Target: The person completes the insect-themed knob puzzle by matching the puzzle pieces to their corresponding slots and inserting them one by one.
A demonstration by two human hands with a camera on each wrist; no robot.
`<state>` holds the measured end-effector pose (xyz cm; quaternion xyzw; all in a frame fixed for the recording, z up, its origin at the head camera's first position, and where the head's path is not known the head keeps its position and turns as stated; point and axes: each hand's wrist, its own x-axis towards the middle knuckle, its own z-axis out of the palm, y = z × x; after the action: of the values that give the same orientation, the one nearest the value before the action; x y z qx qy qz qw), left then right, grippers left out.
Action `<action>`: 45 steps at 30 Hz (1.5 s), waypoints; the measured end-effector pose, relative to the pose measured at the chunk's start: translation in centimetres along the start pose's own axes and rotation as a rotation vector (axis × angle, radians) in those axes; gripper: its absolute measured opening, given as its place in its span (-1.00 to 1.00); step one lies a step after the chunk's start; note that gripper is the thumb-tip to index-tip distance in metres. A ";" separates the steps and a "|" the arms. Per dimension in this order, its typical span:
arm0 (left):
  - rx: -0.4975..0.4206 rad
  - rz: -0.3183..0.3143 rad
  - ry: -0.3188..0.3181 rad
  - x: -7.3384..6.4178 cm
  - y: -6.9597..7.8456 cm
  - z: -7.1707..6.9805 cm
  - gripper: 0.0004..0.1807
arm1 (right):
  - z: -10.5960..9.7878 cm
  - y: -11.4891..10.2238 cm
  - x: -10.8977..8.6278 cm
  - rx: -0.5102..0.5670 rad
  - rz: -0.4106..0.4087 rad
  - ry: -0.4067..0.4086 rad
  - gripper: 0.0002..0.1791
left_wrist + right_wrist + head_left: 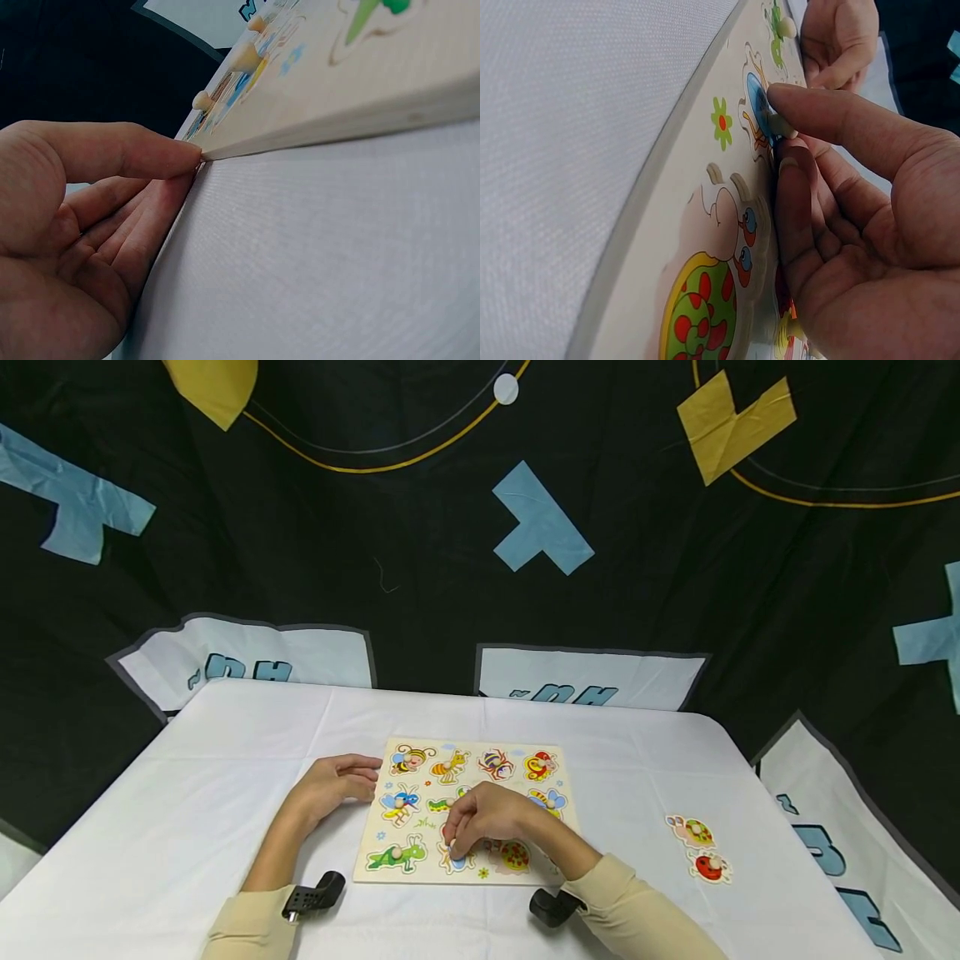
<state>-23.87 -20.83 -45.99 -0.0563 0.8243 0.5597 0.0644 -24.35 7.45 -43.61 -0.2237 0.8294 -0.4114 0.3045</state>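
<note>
A wooden peg puzzle board (412,877) with colourful insect pictures lies on the white table. My right hand (491,818) is over its front row, thumb and index finger pinching the small wooden knob (784,126) of a blue-winged insect piece (757,97). That piece lies at its outlined slot in the board. At the board's left side, my left hand (333,789) touches the edge with a fingertip, its fingers loosely bent. Near the right hand is a snail-shaped recess (705,300) showing its printed picture. A green grasshopper piece (397,856) sits at the front left corner.
To the right of the board, a snail piece (692,832) and a red ladybug piece (709,867) lie on the white tablecloth (630,893). Behind the table hangs a black cloth (420,610) with blue and yellow shapes.
</note>
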 end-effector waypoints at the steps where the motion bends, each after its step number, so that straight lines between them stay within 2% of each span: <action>1: 0.000 -0.002 0.000 0.0 0.0 0.0 -0.35 | 0.0 0.0 0.0 -0.001 0.000 0.000 -0.84; 16: 0.009 0.000 -0.001 0.1 -0.1 -0.2 -0.34 | -0.2 -0.1 0.0 -0.041 -0.021 -0.018 -0.85; 20: 0.005 0.005 0.001 0.1 -0.1 -0.3 -0.34 | -0.3 -0.2 0.0 -0.015 -0.043 -0.008 -0.85; 24: -0.006 0.009 -0.012 0.1 -0.1 -0.3 -0.34 | -0.6 -0.2 -0.2 0.030 -0.024 0.019 -0.83; 31: -0.003 0.008 -0.010 0.0 -0.1 -0.1 -0.34 | -2.3 -0.1 -1.0 0.005 -0.023 0.084 -0.81; 45: -0.013 0.004 -0.010 0.0 -0.1 -0.1 -0.34 | -6.0 1.2 -3.4 0.003 0.011 0.140 -0.81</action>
<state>-23.88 -20.93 -46.07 -0.0525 0.8203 0.5656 0.0669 -26.15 13.51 -40.68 -0.1893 0.8493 -0.4254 0.2485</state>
